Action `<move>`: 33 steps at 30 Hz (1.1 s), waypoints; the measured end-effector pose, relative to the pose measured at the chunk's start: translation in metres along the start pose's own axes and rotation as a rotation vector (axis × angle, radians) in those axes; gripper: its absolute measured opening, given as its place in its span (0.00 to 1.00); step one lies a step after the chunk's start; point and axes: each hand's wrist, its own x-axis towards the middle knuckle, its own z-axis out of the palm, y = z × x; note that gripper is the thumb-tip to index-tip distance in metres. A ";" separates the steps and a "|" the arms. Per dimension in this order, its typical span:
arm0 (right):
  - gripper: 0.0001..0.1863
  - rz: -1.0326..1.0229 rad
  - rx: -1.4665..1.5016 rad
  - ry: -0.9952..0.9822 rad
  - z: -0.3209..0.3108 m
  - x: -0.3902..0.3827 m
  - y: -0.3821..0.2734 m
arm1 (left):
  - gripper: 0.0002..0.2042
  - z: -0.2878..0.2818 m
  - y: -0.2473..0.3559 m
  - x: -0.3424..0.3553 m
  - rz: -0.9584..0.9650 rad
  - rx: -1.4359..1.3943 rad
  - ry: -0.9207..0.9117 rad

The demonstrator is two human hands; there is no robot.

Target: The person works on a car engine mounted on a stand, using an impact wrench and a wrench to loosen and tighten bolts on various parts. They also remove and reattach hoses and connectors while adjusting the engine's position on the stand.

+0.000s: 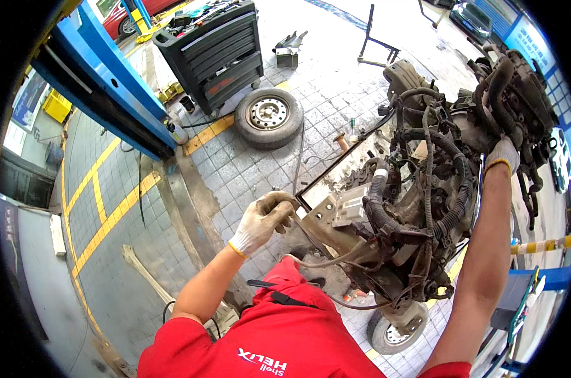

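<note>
My left hand (264, 222), in a white knit glove with soiled fingers, is curled closed beside the near left corner of a flat metal bracket (317, 217). Whether its fingertips grip the bracket's edge or something thin is hidden. The bracket joins a dirty engine assembly (417, 189) wrapped in wires and ribbed black conduit (452, 148). My right arm stretches to the far right side, where my gloved right hand (503, 157) touches the assembly below a thick black hose (501, 79). Engine parts cover most of its fingers.
A wheel (268, 116) lies on the tiled floor ahead, near a black tool cart (216, 60) and a blue lift post (102, 75). Another wheel (392, 334) is under the engine's near end. A pale metal bar (147, 274) lies at left. Cables cross the floor.
</note>
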 end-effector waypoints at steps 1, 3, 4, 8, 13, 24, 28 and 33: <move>0.31 0.090 0.243 -0.003 0.001 -0.001 0.000 | 0.12 -0.001 0.002 0.003 -0.006 0.007 -0.011; 0.30 0.165 0.515 0.022 0.002 -0.003 0.003 | 0.12 -0.001 0.006 0.010 -0.019 0.019 -0.042; 0.30 0.147 0.546 0.028 0.000 -0.002 0.005 | 0.12 0.000 0.007 0.014 -0.016 0.025 -0.059; 0.32 0.054 0.421 0.114 -0.006 -0.033 -0.002 | 0.13 0.002 0.014 0.022 -0.010 0.044 -0.101; 0.34 0.075 0.580 -0.033 -0.033 -0.026 0.024 | 0.17 0.005 0.021 0.019 0.055 -0.012 -0.132; 0.06 -0.913 0.273 -0.649 -0.161 -0.355 0.036 | 0.15 0.046 0.009 -0.092 -0.110 -0.867 -0.149; 0.13 -1.194 0.135 -0.863 -0.153 -0.415 0.076 | 0.21 0.062 -0.010 -0.116 -0.187 -1.126 -0.245; 0.25 -1.053 -0.008 -0.998 -0.129 -0.462 0.105 | 0.21 0.046 -0.023 -0.137 -0.295 -1.178 -0.323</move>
